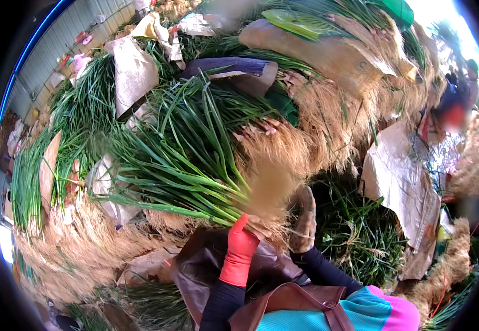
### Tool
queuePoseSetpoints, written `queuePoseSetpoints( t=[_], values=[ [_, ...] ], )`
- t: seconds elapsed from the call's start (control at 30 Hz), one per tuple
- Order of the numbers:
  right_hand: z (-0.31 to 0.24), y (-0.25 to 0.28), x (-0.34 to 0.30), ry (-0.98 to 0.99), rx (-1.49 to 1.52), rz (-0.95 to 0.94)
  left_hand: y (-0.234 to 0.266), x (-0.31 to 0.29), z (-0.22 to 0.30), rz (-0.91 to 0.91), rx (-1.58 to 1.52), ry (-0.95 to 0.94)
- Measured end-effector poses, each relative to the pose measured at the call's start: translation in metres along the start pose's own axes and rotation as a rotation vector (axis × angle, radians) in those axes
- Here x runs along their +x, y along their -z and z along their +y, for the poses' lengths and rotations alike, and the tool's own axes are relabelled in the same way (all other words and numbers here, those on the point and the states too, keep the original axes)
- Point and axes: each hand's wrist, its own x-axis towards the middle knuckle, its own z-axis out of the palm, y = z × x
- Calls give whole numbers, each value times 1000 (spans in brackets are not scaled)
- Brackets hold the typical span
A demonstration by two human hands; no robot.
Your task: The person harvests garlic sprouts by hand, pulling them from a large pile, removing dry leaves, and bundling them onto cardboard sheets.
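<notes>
My left hand (239,247), in a red glove, is closed round the root end of a bunch of green scallions (195,190). Their long leaves fan out to the far left, and pale roots hang on the right of the grip. My right hand (304,223), in a dirty greyish glove, is held upright beside those roots with its fingers stretched out and holds nothing. A blurred brown patch hides part of the root end between the hands. Behind the bunch lie more scallions with reddish bases and tangled tan roots (281,151).
A big heap of scallions (93,91) spreads across the left and back, partly covered by sack pieces (132,71) and a tan sheet (305,52). Loose leaves (358,237) lie at my right, beside a whitish sack (399,176). A brown apron (201,265) covers my lap.
</notes>
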Motion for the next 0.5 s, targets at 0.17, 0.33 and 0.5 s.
queuePoseSetpoints(
  t=[0.17,0.33,0.5],
  values=[
    [17,11,-10,200,-603,-139,-28,16,8,205,-260,253],
    [-4,-12,26,559,-1306,-282,96,29,16,41,455,43],
    [36,-30,59,332,-1443,-818,43,39,8,182,480,38]
  ],
)
